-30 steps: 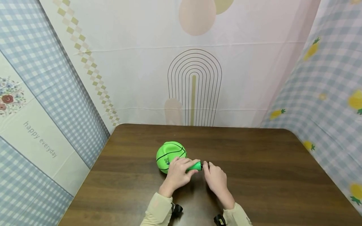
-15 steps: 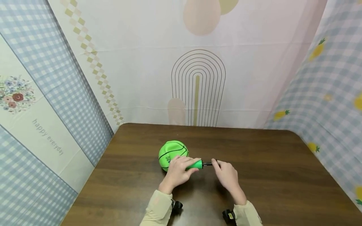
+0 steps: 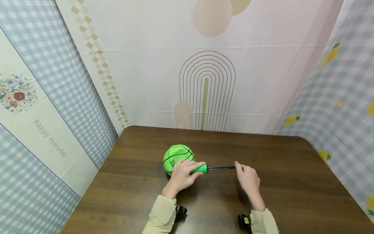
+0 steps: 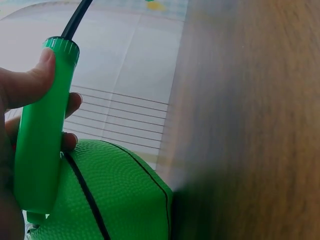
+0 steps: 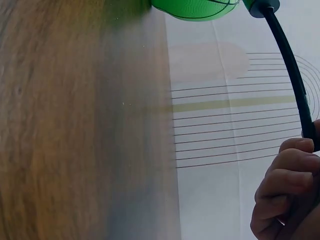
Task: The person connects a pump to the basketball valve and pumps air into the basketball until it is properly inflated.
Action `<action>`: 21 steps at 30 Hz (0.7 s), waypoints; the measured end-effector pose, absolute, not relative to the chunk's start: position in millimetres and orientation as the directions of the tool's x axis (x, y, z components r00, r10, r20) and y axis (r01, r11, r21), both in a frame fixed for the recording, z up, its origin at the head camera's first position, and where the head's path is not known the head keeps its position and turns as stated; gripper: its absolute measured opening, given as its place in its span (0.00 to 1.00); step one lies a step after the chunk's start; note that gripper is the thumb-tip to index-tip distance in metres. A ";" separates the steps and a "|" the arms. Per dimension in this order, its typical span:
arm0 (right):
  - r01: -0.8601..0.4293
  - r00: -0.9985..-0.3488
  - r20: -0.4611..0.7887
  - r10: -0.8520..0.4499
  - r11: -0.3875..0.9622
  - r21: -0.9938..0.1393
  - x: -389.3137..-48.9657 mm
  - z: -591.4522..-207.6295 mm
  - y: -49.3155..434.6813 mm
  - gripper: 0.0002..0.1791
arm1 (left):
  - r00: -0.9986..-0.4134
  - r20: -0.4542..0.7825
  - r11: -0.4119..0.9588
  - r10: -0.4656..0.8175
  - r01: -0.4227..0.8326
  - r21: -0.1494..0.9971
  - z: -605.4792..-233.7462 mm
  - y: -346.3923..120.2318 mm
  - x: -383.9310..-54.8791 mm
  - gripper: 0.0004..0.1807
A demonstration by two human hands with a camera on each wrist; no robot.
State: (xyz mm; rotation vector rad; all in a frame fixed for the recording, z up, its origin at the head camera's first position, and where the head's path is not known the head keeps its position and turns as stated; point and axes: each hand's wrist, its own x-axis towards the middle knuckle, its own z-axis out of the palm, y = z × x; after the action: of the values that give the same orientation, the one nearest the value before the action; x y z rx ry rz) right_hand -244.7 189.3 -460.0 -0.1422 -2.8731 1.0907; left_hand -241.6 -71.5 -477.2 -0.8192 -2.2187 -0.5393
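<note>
1. To the far left of the left hand, a blue checked cloth (image 3: 67,65) is seen hung beside the table (image 3: 292,188).
2. Just beyond the left hand, and partly covered by it, a green ball (image 3: 176,154) is set on the tabletop. Its outline is seen to be uneven, so a lack of firmness may be suspected. It is probably kept close so that ball and barrel can be steadied together.
3. The left hand (image 3: 182,175) is closed around a green pump barrel (image 4: 42,135), with the thumb laid along one side near the cap and the fingers wrapped behind. By this grip the barrel is presumably braced against any pull on the rod.
4. Below the left hand's grip, in the left wrist view, the barrel's narrow end (image 4: 36,218) is brought up to the ball; whether it is inserted cannot be told.
5. Between the hands, a black rod (image 3: 220,167) is exposed, roughly in line with the barrel, likely so that it can slide without binding.
6. The rod's outer end is gripped by the right hand (image 3: 248,178), whose fingers are curled tightly; the handle's shape is mostly hidden by them.
</note>
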 end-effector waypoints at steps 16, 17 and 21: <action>-0.027 -0.980 0.166 0.112 0.747 -0.664 -235.9 -471.0 141.1 0.25 | -0.588 0.723 0.739 0.362 0.654 0.162 -474.7 -59.8 -236.3 0.20; -0.031 -0.981 0.165 0.106 0.746 -0.665 -234.4 -471.1 136.6 0.25 | -0.583 0.728 0.739 0.361 0.655 0.158 -474.5 -58.5 -236.2 0.20; -0.042 -0.984 0.156 0.084 0.743 -0.668 -229.0 -471.5 122.6 0.24 | -0.558 0.745 0.730 0.365 0.668 0.143 -473.4 -52.8 -235.5 0.19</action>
State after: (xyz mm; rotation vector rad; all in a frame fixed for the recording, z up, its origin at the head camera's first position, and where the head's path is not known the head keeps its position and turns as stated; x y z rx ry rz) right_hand -229.0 122.6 -471.5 -0.0333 -2.7664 1.0664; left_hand -235.5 -52.8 -473.4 -0.7766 -2.2096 -0.5411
